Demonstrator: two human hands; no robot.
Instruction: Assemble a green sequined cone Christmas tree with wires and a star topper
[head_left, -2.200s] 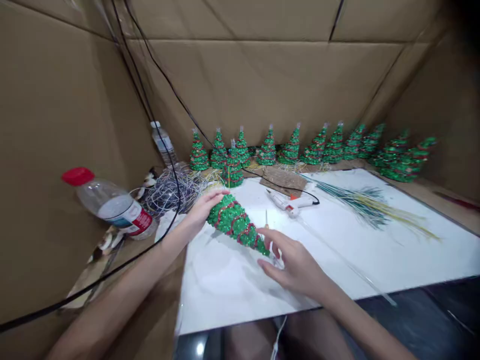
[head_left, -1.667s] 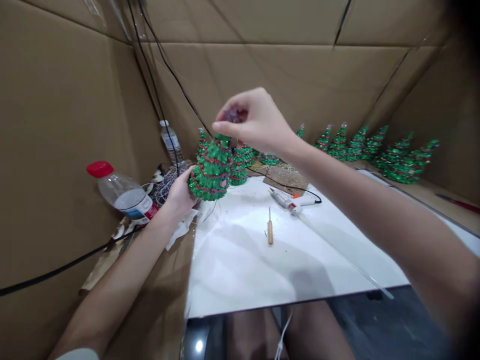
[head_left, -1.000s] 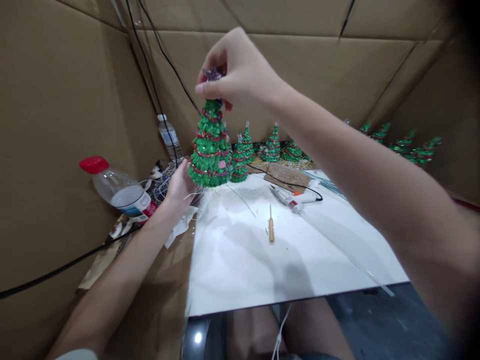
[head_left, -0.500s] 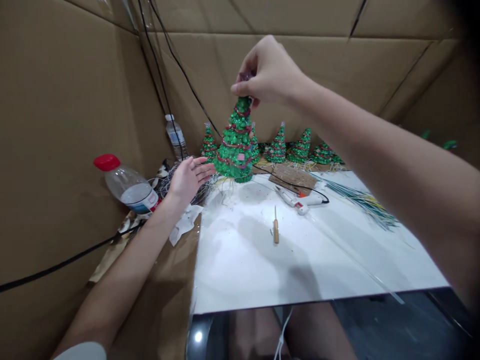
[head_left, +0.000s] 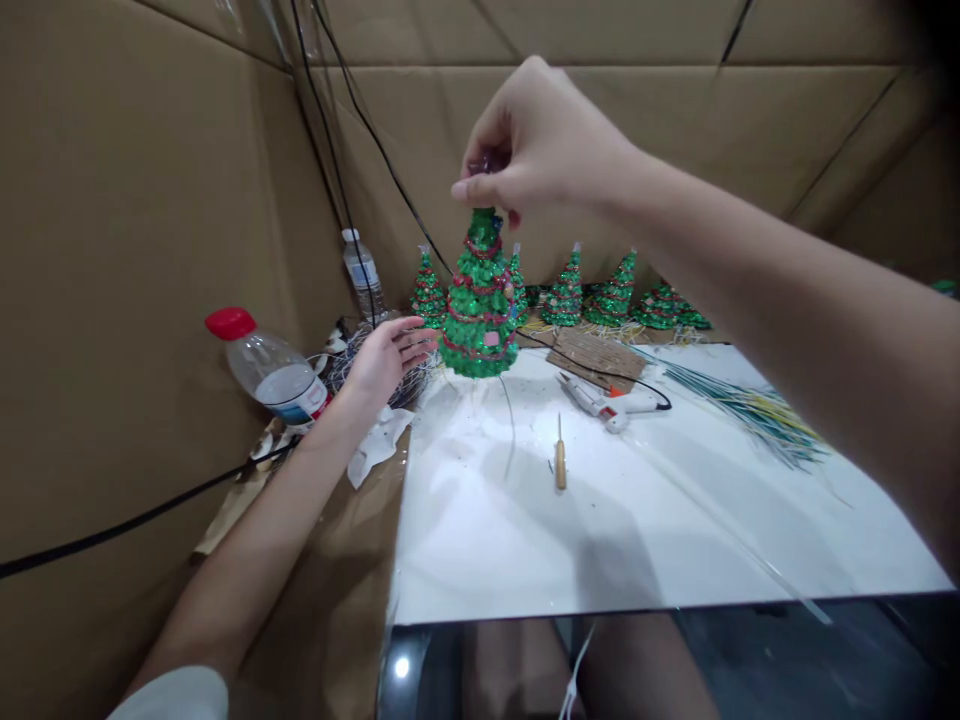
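One awl [head_left: 561, 470] is lying on the white board [head_left: 487, 550], nearest among the things here. Beyond it, the right hand [head_left: 517, 150] is pinching a green tree [head_left: 480, 300] by its tip, holding it upright above the board's far left part. The left hand [head_left: 384, 360] is spreading beside the base, gripping nothing; whether it is touching, I cannot tell. Apparently the tree is being looked over; the next move is probably calling for a steady pinch. Behind, similar trees [head_left: 562, 295] are standing before a cardboard wall [head_left: 600, 180].
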